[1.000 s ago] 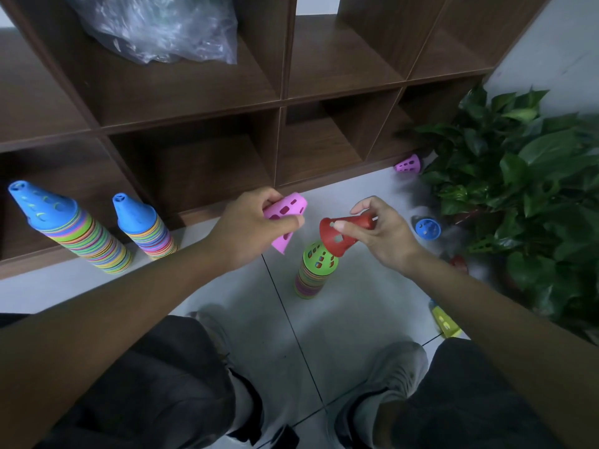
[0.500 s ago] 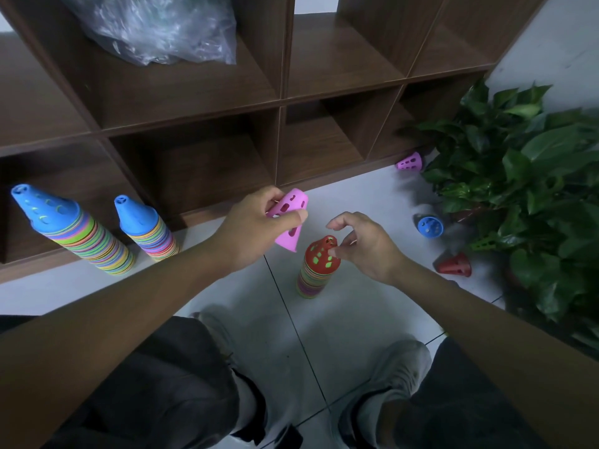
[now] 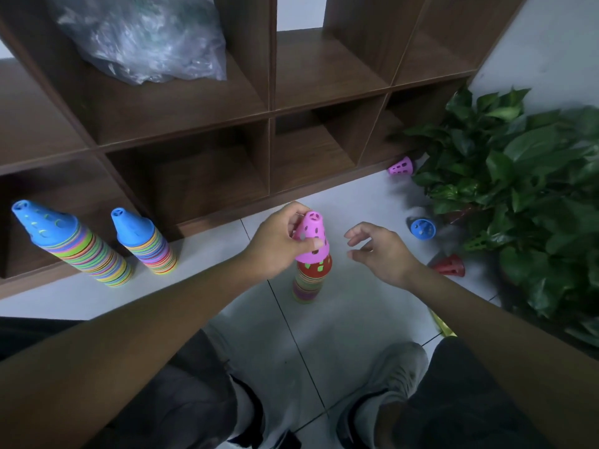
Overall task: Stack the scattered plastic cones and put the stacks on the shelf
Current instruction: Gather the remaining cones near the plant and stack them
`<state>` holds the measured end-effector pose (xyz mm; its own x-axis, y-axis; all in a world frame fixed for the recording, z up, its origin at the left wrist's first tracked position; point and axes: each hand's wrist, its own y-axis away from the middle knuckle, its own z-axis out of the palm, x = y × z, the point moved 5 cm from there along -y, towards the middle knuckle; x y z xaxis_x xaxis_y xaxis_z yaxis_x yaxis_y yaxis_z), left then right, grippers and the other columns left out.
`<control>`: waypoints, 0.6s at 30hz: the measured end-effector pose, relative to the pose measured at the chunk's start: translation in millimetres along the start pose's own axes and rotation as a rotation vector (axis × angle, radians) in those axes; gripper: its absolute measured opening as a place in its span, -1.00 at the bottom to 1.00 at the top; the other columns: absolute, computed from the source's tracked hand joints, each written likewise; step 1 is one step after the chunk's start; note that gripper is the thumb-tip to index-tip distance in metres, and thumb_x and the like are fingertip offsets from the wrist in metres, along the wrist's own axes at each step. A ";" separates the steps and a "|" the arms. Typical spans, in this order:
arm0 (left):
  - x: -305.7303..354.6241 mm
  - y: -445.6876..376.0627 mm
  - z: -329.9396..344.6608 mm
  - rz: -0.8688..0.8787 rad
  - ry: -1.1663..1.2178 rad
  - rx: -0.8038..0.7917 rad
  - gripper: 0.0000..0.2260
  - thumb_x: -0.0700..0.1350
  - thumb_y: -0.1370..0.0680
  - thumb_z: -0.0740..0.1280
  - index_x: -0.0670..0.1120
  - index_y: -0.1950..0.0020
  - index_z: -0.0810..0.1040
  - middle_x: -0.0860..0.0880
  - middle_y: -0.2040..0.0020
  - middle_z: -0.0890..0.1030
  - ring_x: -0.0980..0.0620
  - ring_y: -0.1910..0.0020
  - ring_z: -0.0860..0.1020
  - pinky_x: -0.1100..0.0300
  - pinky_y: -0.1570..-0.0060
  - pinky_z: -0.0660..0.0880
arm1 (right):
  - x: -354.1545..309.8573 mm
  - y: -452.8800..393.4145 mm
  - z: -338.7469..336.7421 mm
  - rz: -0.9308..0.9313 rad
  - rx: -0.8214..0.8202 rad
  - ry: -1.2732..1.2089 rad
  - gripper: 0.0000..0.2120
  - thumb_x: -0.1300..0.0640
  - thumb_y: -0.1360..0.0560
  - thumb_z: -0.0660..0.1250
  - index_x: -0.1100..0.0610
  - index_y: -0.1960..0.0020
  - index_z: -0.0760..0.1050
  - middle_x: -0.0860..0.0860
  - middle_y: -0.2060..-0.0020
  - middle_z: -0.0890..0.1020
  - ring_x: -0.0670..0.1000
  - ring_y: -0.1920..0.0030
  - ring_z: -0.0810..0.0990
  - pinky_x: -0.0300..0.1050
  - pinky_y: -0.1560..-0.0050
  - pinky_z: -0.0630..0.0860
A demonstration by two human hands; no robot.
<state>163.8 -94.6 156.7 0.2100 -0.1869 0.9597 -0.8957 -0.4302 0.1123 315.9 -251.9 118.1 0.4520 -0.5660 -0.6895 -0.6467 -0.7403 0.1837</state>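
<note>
Gripping perforated pink cone [image 3: 311, 236], left hand [image 3: 278, 244] atop striped stack [image 3: 308, 283].

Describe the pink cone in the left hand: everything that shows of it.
The pink cone looks like thin matte plastic, a stubby cone with a flat, pierced tip and rows of small holes through its wall. It stands upright, tip up, wide rim down, capping the red cone that tops the multicoloured stack on the floor tiles. The left hand grips it, thumb across the front and fingers curled behind. The right hand hovers beside it, apart.
</note>
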 end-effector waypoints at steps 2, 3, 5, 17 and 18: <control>-1.0 -2.0 12.5 0.031 -0.063 0.007 -0.66 -0.21 -0.44 0.56 -0.05 -0.15 0.55 0.03 -0.08 0.64 0.13 -0.10 0.58 0.50 0.00 0.49 | 6.7 3.3 -4.2 0.022 0.005 -0.018 -0.77 0.24 -0.48 0.49 -0.01 -0.04 0.55 -0.03 0.05 0.65 -0.07 0.27 0.54 -0.33 0.18 0.46; -3.3 -3.5 17.7 0.040 -0.101 0.009 -0.67 -0.20 -0.44 0.55 -0.01 -0.13 0.55 0.05 -0.09 0.62 0.15 -0.11 0.56 0.58 0.05 0.42 | 9.3 4.4 -6.3 0.034 0.005 -0.026 -0.78 0.24 -0.49 0.49 -0.01 -0.03 0.55 -0.03 0.05 0.65 -0.06 0.27 0.54 -0.33 0.19 0.46; -10.6 -6.7 24.9 0.038 -0.138 0.015 -0.66 -0.22 -0.44 0.55 0.03 -0.12 0.54 0.05 -0.08 0.62 0.13 -0.10 0.54 0.62 0.10 0.38 | 13.7 5.6 -10.5 0.057 0.005 -0.041 -0.80 0.22 -0.50 0.48 0.00 -0.03 0.55 -0.02 0.04 0.65 -0.06 0.28 0.53 -0.40 0.25 0.44; -50.8 -15.0 40.5 -0.031 -0.149 0.055 -0.63 -0.30 -0.40 0.55 -0.01 -0.11 0.58 0.06 -0.07 0.64 0.05 -0.10 0.59 0.49 0.09 0.46 | 24.4 -0.9 -13.3 0.087 0.002 -0.034 -0.82 0.19 -0.51 0.46 0.01 -0.07 0.55 -0.08 0.08 0.65 -0.06 0.29 0.53 -0.30 0.20 0.46; -50.2 -15.3 39.7 -0.031 -0.155 0.061 -0.64 -0.28 -0.41 0.55 -0.01 -0.12 0.58 0.06 -0.08 0.64 0.09 -0.10 0.59 0.56 0.10 0.41 | 24.9 -2.0 -13.3 0.089 0.002 -0.030 -0.82 0.18 -0.51 0.46 0.00 -0.07 0.55 -0.08 0.09 0.65 -0.06 0.28 0.53 -0.28 0.18 0.46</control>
<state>182.5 -113.7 96.5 0.2997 -0.3049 0.9040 -0.8633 -0.4899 0.1210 336.7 -269.4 109.9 0.3741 -0.6182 -0.6912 -0.6847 -0.6869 0.2437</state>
